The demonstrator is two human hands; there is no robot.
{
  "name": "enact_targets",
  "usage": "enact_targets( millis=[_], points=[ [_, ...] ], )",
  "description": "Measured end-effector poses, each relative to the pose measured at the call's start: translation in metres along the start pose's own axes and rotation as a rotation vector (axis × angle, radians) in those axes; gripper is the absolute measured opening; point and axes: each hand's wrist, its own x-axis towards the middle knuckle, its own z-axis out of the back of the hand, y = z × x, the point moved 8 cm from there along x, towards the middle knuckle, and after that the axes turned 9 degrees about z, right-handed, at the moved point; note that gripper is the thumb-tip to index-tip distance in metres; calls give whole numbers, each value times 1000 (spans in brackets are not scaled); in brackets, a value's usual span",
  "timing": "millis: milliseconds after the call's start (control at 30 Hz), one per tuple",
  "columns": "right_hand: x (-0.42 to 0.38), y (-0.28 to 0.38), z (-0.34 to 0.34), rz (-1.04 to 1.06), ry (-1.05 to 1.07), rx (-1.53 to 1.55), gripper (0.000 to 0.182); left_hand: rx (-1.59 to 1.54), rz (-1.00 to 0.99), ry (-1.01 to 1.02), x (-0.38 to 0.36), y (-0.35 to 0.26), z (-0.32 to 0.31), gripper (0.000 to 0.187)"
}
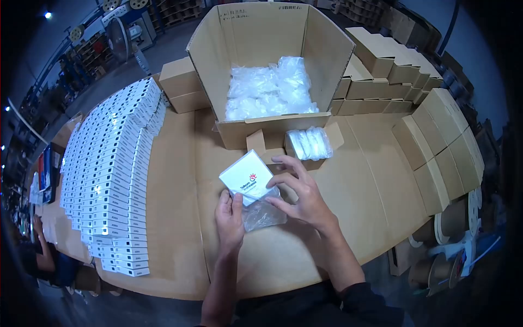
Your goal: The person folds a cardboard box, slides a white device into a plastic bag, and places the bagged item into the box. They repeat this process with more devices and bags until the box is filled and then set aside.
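A flat white box with a red logo and dark print sits tilted between my hands, its lower part inside a clear plastic bag. My left hand grips the lower left of the box and bag, thumb on top. At the right corner my right hand has thumb and index finger curled at the bag's mouth, while its other fingers are raised. Just beyond, a small open carton holds several bagged white items.
A large open carton at the back contains many clear plastic bags. Long stacks of white boxes line the left side. Brown cartons are piled at the back right and right edge. A person's arm shows far left.
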Motion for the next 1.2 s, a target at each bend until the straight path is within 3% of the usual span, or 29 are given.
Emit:
enact_targets(
  millis=[133, 233, 333, 467, 600, 700, 833, 967, 1100, 1200],
  points=[
    [4, -1, -1, 45, 13, -26, 28, 24, 2, -10, 1, 3, 2, 22],
    [0, -8, 7, -157, -122, 151, 27, 13, -18, -40, 0, 2, 3, 22],
    [-29, -51, -17, -570, -283, 657, 25, -32, -46, -71, 1, 1, 5, 23],
    [-36, -50, -36, -578, -177, 596, 15, -48, -43, -76, 1, 1, 4, 23],
    [-33, -50, -29, -515, -209, 692, 10, -65, -51, -42, 2, 4, 10, 24],
    [-21, -33, -21, -243, -272, 627, 7, -75, -34, -18, 3, 5, 13, 27],
    [-27, -44, -25, -474, -315, 960, 16, -287, 38, 45, 2, 2, 8, 31],
    [-27, -38, -45, -377, -206, 893, 27, -327, 54, 94, 2, 3, 2, 35],
    [-32, -50, -69, -555, -323, 1045, 28, -342, 50, 54, 0, 12, 2, 37],
    [-31, -49, -71, -494, -351, 985, 31, -378, 80, 14, 1, 24, 8, 37]
  ],
)
